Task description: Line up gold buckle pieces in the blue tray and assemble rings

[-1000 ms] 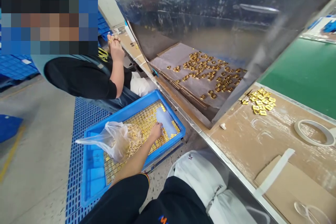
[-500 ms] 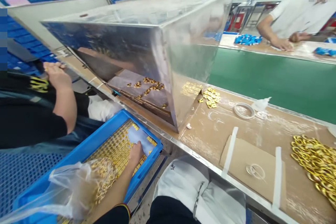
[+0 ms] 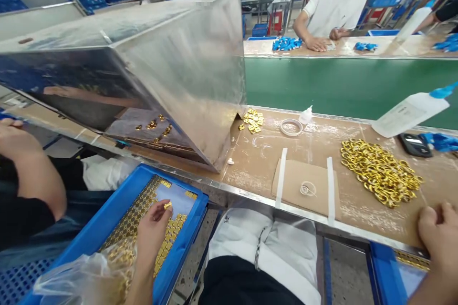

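Observation:
My left hand [image 3: 155, 221] is raised over a blue tray [image 3: 195, 198], its thumb and fingers pinched on a small gold metal piece [image 3: 168, 205]. Rows of square gold pieces [image 3: 173, 231] lie in the tray on a pale sheet. A clear plastic bag of gold pieces [image 3: 119, 267] rests at the tray's near end. At the far right, my right hand [image 3: 440, 233] is by the table's front edge, fingers curled and partly cut off by the frame. What it may hold is hidden. A heap of gold rings [image 3: 382, 171] lies left of and beyond it.
A metal-framed, clear-sided box [image 3: 186, 76] stands on the table at left, gold pieces inside. Beside it are loose gold pieces [image 3: 253, 120], a tape roll [image 3: 291, 127], taped cardboard [image 3: 304, 190] and a white bottle [image 3: 408, 114]. A neighbour's arm [image 3: 32, 167] is at left; another person works opposite.
My left hand has lifted from the tray's sheet and now pinches a gold piece. The view has swung right, bringing in my right hand, the bottle and the whole ring heap.

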Demonstrator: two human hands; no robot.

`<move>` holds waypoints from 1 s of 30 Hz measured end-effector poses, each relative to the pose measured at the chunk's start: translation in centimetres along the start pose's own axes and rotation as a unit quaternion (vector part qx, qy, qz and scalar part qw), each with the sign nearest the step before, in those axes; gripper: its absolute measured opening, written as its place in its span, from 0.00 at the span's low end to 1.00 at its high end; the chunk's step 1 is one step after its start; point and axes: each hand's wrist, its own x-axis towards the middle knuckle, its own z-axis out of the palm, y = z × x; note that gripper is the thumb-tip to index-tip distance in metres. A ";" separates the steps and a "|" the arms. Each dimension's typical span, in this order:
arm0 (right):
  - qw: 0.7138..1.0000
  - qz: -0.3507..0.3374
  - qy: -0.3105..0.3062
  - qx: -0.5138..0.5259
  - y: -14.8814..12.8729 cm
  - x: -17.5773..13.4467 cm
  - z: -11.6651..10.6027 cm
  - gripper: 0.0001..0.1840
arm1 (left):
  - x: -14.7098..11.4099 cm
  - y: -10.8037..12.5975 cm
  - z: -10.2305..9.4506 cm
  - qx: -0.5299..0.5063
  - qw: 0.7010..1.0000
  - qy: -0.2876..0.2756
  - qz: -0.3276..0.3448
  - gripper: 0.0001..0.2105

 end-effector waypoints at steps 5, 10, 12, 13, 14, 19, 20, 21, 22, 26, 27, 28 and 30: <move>0.996 0.032 0.086 0.004 4.7 -0.7 3.3 0.42 | -5.9 8.4 5.7 -0.162 0.972 -0.171 0.022 0.21; 0.994 0.020 0.081 0.070 4.3 -1.5 1.9 0.30 | -8.0 15.2 11.9 -0.214 0.907 -0.358 0.054 0.14; 0.995 0.025 0.077 0.066 4.0 -1.5 1.4 0.25 | -7.9 17.0 13.6 -0.240 0.887 -0.385 0.082 0.13; 0.995 0.031 0.078 0.063 3.8 -1.4 1.1 0.23 | -7.8 17.7 14.3 -0.252 0.880 -0.394 0.089 0.12; 0.994 0.037 0.080 0.060 3.6 -1.4 0.8 0.21 | -7.6 18.2 14.9 -0.262 0.872 -0.402 0.093 0.12; 0.960 0.096 0.223 0.138 -1.1 -3.0 -1.8 0.13 | -7.3 18.9 17.2 -0.283 0.850 -0.436 0.091 0.16; 0.950 0.092 0.240 0.178 -2.9 -3.8 -2.3 0.11 | -7.5 18.8 17.6 -0.288 0.845 -0.442 0.091 0.16; 0.951 0.077 0.221 0.200 -4.9 -4.8 -2.7 0.12 | -7.7 18.6 18.0 -0.292 0.838 -0.452 0.089 0.17; 0.957 0.059 0.188 0.213 -6.9 -5.8 -3.0 0.12 | -8.0 18.5 18.3 -0.294 0.829 -0.468 0.086 0.17; 0.962 -0.038 0.004 0.269 -13.8 -9.2 -2.6 0.11 | -9.2 18.3 19.7 -0.280 0.794 -0.527 0.114 0.14; 0.950 -0.062 -0.054 0.301 -15.0 -9.6 -2.2 0.14 | -9.3 18.2 19.9 -0.275 0.792 -0.528 0.135 0.14; 0.935 -0.080 -0.100 0.331 -15.9 -9.8 -1.9 0.16 | -9.4 18.2 20.1 -0.272 0.792 -0.524 0.156 0.13; 0.905 -0.102 -0.162 0.379 -17.1 -9.7 -1.5 0.19 | -9.3 18.0 20.3 -0.266 0.793 -0.514 0.189 0.12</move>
